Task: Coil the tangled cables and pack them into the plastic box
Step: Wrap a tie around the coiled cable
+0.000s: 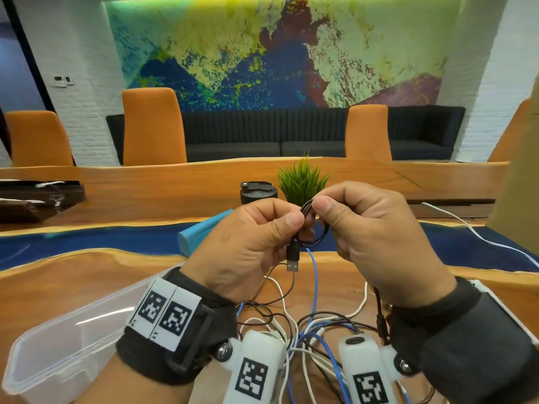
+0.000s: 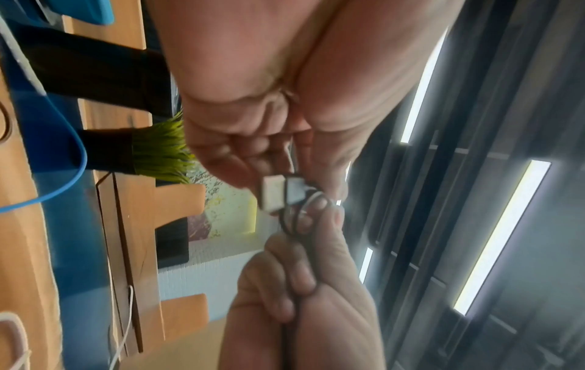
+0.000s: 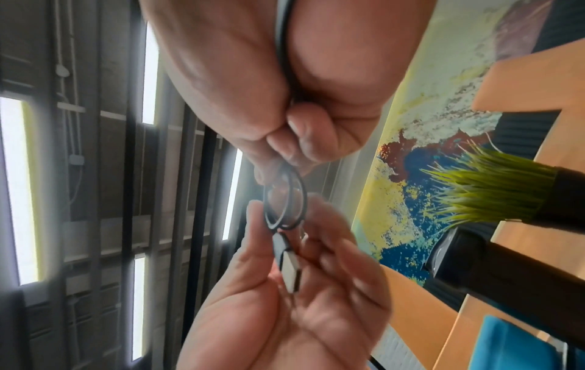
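From my remote feed: a painted mural (image 1: 277,51) fills the far wall above a dark sofa (image 1: 291,132) and orange chairs (image 1: 153,126); the wood-and-blue surface (image 1: 145,196) carries a potted grass plant (image 1: 302,182), a clear plastic box (image 1: 67,342) at near left, and a tangle of cables (image 1: 306,325); above it my left hand (image 1: 248,246) and right hand (image 1: 376,237) both pinch a small black cable coil (image 1: 309,225), its USB plug (image 1: 292,259) dangling
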Demonstrator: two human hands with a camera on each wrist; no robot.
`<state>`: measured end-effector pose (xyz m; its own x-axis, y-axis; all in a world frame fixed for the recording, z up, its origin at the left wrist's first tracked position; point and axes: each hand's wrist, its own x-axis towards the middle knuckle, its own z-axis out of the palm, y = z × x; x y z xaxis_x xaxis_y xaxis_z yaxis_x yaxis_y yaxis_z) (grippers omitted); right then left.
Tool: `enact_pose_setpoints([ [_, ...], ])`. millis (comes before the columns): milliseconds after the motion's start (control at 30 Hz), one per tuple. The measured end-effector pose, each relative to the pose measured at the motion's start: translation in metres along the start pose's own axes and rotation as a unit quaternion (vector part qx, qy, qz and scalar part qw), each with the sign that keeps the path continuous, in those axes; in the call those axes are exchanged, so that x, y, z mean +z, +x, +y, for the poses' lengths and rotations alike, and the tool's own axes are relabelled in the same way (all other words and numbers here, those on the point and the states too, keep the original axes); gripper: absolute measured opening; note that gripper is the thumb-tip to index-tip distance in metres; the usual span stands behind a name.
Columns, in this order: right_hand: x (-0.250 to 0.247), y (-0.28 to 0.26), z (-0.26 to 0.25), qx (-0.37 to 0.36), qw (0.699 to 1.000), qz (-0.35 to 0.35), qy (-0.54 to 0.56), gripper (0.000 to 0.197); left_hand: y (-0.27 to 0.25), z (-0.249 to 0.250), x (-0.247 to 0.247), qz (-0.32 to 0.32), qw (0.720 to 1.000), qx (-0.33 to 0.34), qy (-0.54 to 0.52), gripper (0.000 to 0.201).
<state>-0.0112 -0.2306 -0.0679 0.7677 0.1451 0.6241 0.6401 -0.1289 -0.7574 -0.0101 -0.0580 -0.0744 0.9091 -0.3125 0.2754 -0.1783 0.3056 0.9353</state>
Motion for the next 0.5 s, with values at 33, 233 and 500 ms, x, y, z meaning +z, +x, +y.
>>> enact_pose_setpoints([
  [33,0.001,0.000,0.000,0.010,1.000,0.002,0.017,0.015,0.000,0.001,-0.002,-0.006,1.000,-0.004,0.024,0.004],
  [233,0.008,-0.003,-0.003,0.072,0.994,0.015,0.078,0.019,-0.001,0.003,-0.011,-0.039,0.996,-0.023,0.079,0.007],
  [500,-0.011,-0.002,0.001,0.094,0.990,-0.034,-0.097,0.017,0.002,0.020,-0.028,0.070,0.995,0.029,0.072,0.010],
])
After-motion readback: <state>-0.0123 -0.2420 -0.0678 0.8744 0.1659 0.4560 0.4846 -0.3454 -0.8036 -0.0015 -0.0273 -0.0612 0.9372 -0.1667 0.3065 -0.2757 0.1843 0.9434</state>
